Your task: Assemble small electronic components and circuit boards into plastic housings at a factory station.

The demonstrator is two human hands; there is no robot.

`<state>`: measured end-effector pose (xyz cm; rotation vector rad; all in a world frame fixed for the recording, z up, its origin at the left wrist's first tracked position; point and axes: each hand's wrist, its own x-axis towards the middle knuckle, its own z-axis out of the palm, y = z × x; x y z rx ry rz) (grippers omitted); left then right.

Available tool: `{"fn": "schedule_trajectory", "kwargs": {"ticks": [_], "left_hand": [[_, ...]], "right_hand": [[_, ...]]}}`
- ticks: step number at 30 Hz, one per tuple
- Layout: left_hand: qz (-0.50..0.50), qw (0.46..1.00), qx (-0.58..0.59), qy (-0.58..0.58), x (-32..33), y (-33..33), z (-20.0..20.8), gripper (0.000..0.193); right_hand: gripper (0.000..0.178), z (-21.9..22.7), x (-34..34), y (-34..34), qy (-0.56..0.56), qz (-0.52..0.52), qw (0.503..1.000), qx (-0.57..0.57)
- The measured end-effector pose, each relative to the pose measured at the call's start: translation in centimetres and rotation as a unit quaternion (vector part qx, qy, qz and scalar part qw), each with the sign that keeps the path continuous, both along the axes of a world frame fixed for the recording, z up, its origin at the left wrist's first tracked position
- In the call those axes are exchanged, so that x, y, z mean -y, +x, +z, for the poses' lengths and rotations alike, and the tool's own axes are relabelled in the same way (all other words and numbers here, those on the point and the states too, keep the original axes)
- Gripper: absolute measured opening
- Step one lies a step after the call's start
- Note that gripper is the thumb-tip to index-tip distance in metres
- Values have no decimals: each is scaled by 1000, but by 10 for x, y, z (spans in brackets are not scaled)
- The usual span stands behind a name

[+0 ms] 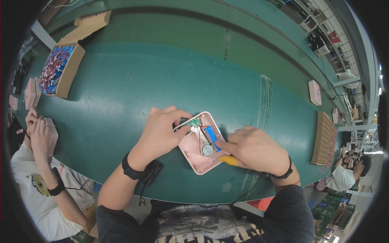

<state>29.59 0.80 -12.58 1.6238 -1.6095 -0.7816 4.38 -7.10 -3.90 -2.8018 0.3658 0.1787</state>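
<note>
A smooth pink plastic shell (pixel 189 146), round-cornered and white-rimmed, lies on the table (pixel 121 89) before the person, cradling a green circuit board (pixel 196 122) and a glossy blue block (pixel 210 137). The left hand (pixel 161 128) bends thumb and forefinger around its far-left corner; the right hand (pixel 254 149) curls beside the block. Whether either pinches, I can't tell. The green tabletop carries a cardboard carton (pixel 72 73) leftward. The shell faces up, long axis slanting far-left to near-right.
</note>
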Motion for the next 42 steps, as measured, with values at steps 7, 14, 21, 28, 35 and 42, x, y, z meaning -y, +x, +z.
{"fn": "schedule_trajectory", "kwargs": {"ticks": [7, 14, 21, 28, 35, 42], "left_hand": [[-10, 1000, 5, -6, 1, 2, 1, 21], [-19, 1000, -8, -7, 3, 7, 3, 22], [-25, 1000, 9, 6, 2, 11, 3, 22], [-4, 997, -67, -48, 0, 13, -3, 17], [-118, 966, -167, 157, -5, 15, 11, 33], [-152, 939, -264, 157, -4, 18, 10, 41]], "right_hand": [[12, -10, -15, 4, -12, 85, 996, -13], [11, -14, -16, 7, -19, 95, 995, -7], [11, 2, 13, 1, 128, 46, 990, 26], [17, -35, 56, 5, 179, -101, 976, 67], [25, -42, 54, 15, 348, -110, 931, 17], [29, -51, 67, 9, 490, -152, 858, -17]]}}
